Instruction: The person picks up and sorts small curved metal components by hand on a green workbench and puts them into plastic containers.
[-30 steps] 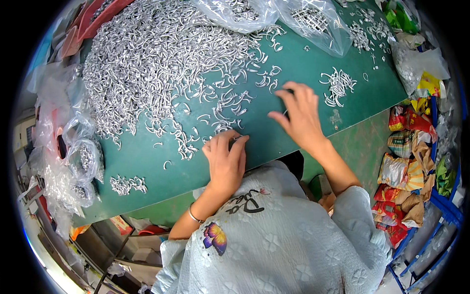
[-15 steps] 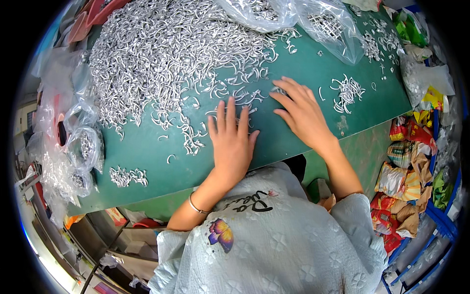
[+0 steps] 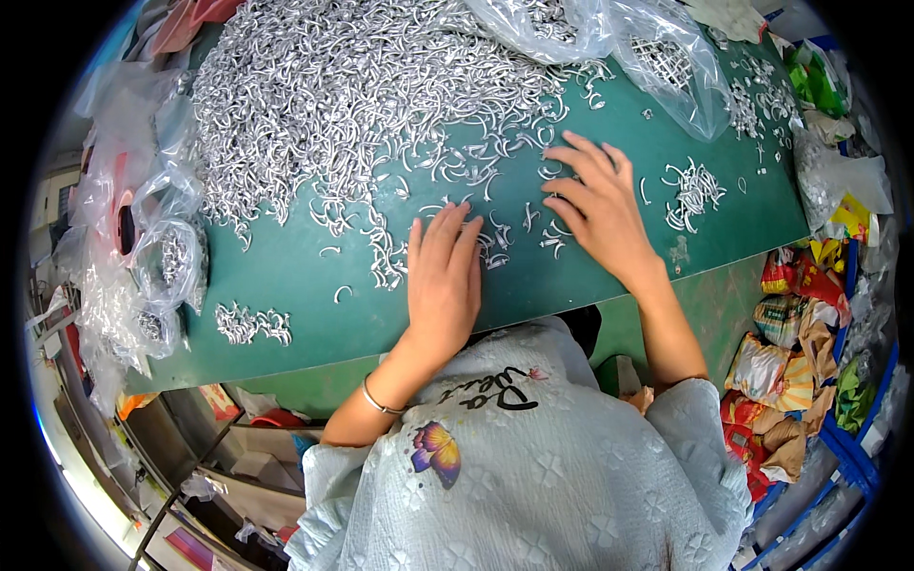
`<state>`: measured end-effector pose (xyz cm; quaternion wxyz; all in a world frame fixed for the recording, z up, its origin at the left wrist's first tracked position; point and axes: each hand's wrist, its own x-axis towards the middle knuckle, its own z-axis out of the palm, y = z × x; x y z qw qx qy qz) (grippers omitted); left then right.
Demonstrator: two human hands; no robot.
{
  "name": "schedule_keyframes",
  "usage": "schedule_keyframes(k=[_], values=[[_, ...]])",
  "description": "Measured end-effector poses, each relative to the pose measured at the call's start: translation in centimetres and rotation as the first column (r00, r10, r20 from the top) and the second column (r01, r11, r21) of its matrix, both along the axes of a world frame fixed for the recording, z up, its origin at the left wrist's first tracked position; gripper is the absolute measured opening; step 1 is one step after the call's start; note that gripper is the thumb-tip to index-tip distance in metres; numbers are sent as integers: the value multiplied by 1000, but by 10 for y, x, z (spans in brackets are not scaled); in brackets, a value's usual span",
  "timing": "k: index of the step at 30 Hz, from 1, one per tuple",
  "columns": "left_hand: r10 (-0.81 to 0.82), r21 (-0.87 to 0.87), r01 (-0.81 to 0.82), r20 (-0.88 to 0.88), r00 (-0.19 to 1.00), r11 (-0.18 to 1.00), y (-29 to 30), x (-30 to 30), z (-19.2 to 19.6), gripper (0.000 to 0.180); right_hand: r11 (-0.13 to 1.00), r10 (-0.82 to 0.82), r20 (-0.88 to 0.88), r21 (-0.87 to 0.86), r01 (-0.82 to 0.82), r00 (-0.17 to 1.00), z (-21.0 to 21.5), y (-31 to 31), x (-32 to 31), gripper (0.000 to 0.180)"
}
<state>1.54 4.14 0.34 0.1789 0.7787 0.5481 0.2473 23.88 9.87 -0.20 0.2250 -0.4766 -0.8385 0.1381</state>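
I see both hands flat and unclenched, grasping nothing. The left hand [image 3: 443, 281] presses palm-down on the green worktop [image 3: 286, 276]; the right hand [image 3: 595, 205] spreads its fingers over loose curved metal clips [image 3: 495, 243] lying between the 2 hands. I judge the clips light, stiff and slippery; pinch 1 at mid-curve. They point every way, with no common long axis. The main clip heap [image 3: 362, 86] lies beyond, beside clear plastic bags [image 3: 657, 57].
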Motion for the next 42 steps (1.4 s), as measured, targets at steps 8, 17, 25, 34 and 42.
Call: schedule_keyframes(k=[8,17,25,34,42], values=[[1,5,-1,-107,994,1000,28,6,-4,41,999,39,-50,-17,-40,998,8,5,-42,33],[-71,-37,66,-166,984,997,7,6,2,39,995,-97,-3,-23,97,995,8,-10,5,30],[-88,-81,82,-81,993,993,-5,10,6,43,988,-151,-86,-45,147,985,12,-28,13,30],[-61,-63,56,-82,995,996,-11,2,-2,28,962,-270,-92,0,271,958,7,-31,27,20],[19,15,-18,-78,997,1000,-11,-2,0,29,970,-237,-29,47,238,971,10,-33,30,26]])
